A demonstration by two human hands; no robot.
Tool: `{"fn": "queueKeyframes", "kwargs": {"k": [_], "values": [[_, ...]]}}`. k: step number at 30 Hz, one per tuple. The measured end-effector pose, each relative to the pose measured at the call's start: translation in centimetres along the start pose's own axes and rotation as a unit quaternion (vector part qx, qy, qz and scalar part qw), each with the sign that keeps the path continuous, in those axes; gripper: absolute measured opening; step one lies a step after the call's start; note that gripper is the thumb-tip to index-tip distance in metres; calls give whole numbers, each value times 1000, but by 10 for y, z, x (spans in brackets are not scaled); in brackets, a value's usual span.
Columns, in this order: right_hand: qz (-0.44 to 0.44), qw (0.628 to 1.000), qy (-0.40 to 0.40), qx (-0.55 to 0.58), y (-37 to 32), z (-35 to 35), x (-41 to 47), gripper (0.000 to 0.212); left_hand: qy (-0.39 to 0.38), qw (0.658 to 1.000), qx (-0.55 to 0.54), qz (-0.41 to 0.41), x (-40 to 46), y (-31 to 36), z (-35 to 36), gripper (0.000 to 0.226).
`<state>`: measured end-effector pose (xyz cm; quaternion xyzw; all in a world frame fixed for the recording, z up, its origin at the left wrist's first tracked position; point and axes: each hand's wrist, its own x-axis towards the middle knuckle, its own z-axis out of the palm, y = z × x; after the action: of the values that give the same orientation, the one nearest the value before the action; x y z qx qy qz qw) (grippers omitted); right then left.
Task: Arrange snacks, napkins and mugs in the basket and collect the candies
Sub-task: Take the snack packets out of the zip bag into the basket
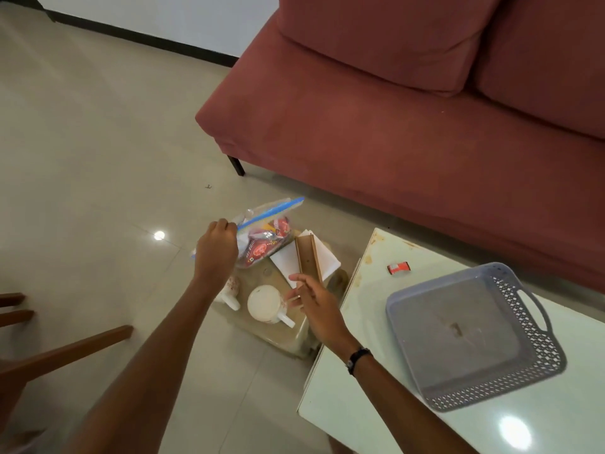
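The left hand (214, 249) pinches the zip bag of snacks (262, 237), lifted just off the low stand; the loose-fingered right hand (311, 296) seemingly holds nothing. Next move: carry it rightward into the grey basket (471, 335).

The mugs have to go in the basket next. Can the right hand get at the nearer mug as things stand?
Probably yes. The right hand hangs open, holding nothing, right beside the nearer mug, whose rim and handle lie uncovered; the left hand holds the snack bag farther off.
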<state>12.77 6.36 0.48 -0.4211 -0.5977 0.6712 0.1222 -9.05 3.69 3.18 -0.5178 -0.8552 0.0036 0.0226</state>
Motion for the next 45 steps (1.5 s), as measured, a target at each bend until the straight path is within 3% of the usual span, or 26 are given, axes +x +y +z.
{"fn": "queueKeyframes", "kwargs": {"k": [7,11,14,18,21,25,27,31,37,39,42,45], "values": [[-52,998,31,25,-44,-5,-5,21,74,988,-106,-84,52,-4,-63,13],[-91,994,43,54,-90,-15,-16,21,97,956,-253,-116,50,20,-114,17],[-130,987,68,61,-121,-25,-31,22,42,898,-403,-172,37,43,-142,18],[-143,980,111,81,-153,-41,-60,22,-36,782,-581,-223,5,89,-173,20],[-113,983,127,72,-160,-60,-86,24,-91,703,-658,-252,-27,123,-182,28],[-41,980,141,135,-150,-92,-136,28,-147,644,-711,-241,-75,174,-188,34],[-3,971,159,179,-140,-108,-163,27,-161,651,-704,-234,-100,203,-187,38],[68,964,178,186,-114,-141,-209,32,-212,657,-687,-228,-147,246,-173,19],[136,957,173,188,-80,-177,-264,17,-293,647,-674,-202,-203,286,-155,14],[163,950,172,203,-69,-183,-280,19,-315,628,-681,-203,-220,295,-152,8],[177,939,170,240,-50,-185,-302,14,-315,562,-725,-244,-243,305,-150,11],[194,951,164,176,-29,-172,-326,4,-278,556,-720,-309,-265,317,-152,5]]}}
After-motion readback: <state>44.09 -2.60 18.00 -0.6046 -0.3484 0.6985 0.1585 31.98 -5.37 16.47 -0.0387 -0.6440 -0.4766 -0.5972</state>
